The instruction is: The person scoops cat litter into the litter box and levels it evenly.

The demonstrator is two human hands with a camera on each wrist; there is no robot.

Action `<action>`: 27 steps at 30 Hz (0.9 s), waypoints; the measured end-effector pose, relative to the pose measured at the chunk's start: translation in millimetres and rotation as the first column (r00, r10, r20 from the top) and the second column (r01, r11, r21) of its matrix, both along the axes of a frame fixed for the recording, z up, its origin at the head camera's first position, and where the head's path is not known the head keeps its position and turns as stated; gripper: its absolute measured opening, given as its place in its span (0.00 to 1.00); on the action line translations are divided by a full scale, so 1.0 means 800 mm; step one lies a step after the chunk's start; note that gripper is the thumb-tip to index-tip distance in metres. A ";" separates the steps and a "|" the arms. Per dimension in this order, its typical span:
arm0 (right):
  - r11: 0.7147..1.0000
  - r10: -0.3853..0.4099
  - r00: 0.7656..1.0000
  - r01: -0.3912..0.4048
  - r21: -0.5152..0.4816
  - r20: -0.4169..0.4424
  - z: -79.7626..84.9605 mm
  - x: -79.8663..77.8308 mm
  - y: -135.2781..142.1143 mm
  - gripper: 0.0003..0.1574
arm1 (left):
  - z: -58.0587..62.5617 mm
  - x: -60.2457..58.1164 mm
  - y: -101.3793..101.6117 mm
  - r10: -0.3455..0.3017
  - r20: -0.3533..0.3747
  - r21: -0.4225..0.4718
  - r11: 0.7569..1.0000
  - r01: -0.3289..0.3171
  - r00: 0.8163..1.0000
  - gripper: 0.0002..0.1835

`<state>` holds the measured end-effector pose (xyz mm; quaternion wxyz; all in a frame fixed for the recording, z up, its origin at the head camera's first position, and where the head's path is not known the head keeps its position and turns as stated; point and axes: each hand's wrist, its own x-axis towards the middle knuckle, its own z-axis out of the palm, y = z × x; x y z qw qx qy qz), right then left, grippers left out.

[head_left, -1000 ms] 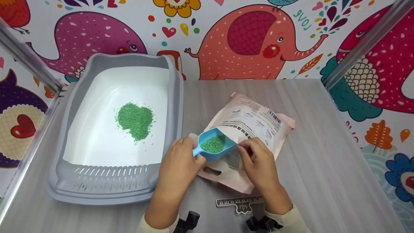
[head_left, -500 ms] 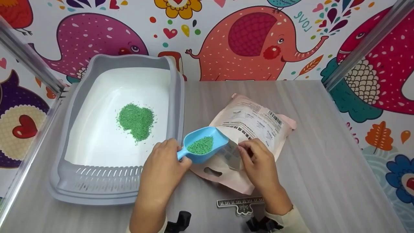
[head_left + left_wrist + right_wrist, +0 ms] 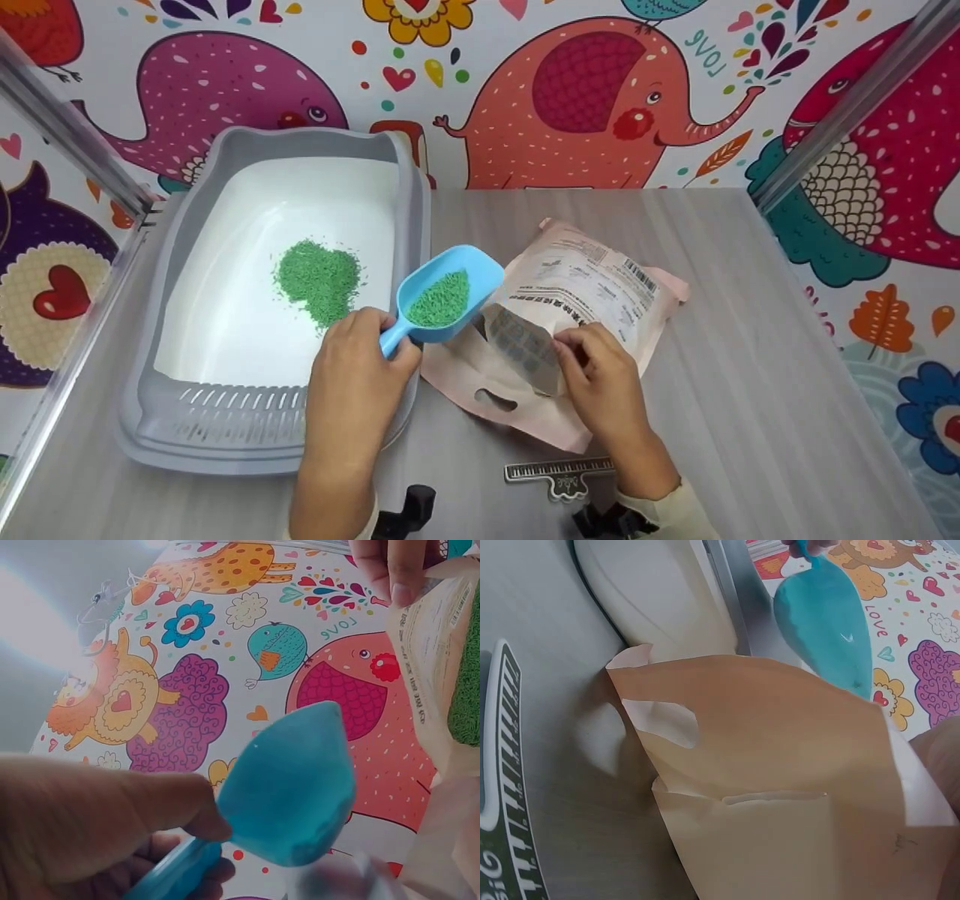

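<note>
My left hand (image 3: 360, 375) grips the handle of a blue scoop (image 3: 480, 274), which bears a heap of green pellets (image 3: 441, 300). The scoop hangs between the litter box and the bag, near the box's right rim. With thumb and fingers, my right hand (image 3: 600, 375) pinches the opened edge of a pale pink bag (image 3: 615, 285) lying on the table. In the left wrist view, green pellets (image 3: 466, 682) show inside the bag. The grey litter box (image 3: 416, 225) has a white floor with a patch of green pellets (image 3: 319, 274) on it.
A clip with a piano-key pattern (image 3: 559, 474) lies on the table (image 3: 750, 360) in front of the bag. Metal posts (image 3: 840, 105) flank the table, and a wall printed with elephants (image 3: 577, 97) closes off the back.
My left hand has drawn the loaded scoop from the bag's mouth leftward and up toward the litter box. The right hand stays at the bag's edge.
</note>
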<state>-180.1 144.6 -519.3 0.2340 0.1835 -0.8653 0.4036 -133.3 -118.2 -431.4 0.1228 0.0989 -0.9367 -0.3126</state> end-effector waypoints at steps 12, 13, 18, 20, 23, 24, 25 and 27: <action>1.000 0.002 1.000 -0.002 0.015 0.002 -0.002 -0.001 0.001 0.01 | -0.003 -0.004 -0.004 0.158 -0.168 0.062 0.987 -0.150 0.973 0.11; 1.000 0.005 1.000 -0.005 0.016 0.000 -0.003 -0.001 0.001 0.02 | -0.003 -0.004 -0.005 0.168 -0.172 0.066 0.985 -0.159 0.971 0.12; 1.000 0.012 1.000 -0.012 0.016 0.004 -0.004 -0.001 0.002 0.05 | -0.002 -0.005 -0.010 0.197 -0.150 0.091 0.979 -0.184 0.969 0.13; 1.000 0.008 1.000 -0.008 0.019 0.007 -0.004 -0.001 0.002 0.03 | -0.002 -0.006 -0.012 0.200 -0.136 0.098 0.977 -0.187 0.970 0.13; 1.000 0.001 1.000 -0.001 0.020 0.013 -0.003 -0.001 0.001 0.03 | -0.001 -0.007 -0.013 0.208 -0.109 0.110 0.974 -0.196 0.972 0.13; 1.000 -0.003 1.000 0.002 0.022 0.015 -0.003 -0.001 0.001 0.04 | -0.001 -0.007 -0.014 0.211 -0.100 0.113 0.973 -0.200 0.972 0.14; 1.000 -0.005 1.000 0.005 0.022 0.016 -0.002 -0.001 0.001 0.06 | -0.001 -0.008 -0.014 0.214 -0.090 0.115 0.972 -0.203 0.973 0.14; 1.000 -0.008 1.000 0.007 0.021 0.019 -0.002 -0.001 0.000 0.07 | -0.002 -0.009 -0.015 0.219 -0.078 0.118 0.971 -0.209 0.973 0.14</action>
